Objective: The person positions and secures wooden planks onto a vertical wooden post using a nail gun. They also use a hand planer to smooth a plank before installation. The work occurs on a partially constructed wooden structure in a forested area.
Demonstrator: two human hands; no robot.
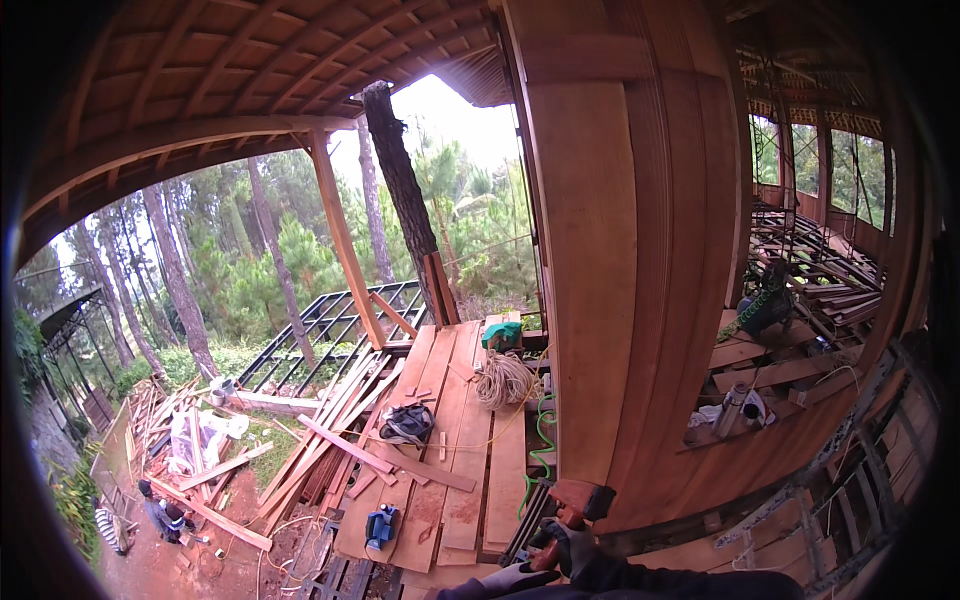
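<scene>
At the lower edge, my right hand [574,548], in a dark grey glove, is closed round a hand tool [580,500]. The tool has a reddish-orange, block-like head with a dark end, and an orange-brown part shows below the glove; its exact kind is unclear. Just left of it and lower, my left hand [515,578] wears a light grey glove and lies close to that orange-brown part. Its fingers are partly hidden, so its grip cannot be made out. A tall wood-plank wall [600,300] rises directly ahead of the tool.
Left of the wall, a plank platform [465,440] carries a rope coil [505,380], a dark bag [407,424], a blue tool [380,526] and loose boards [340,440]. A green hose [541,440] hangs alongside. Two people [165,515] are below left. Metal ladder-like framing [800,510] stands right.
</scene>
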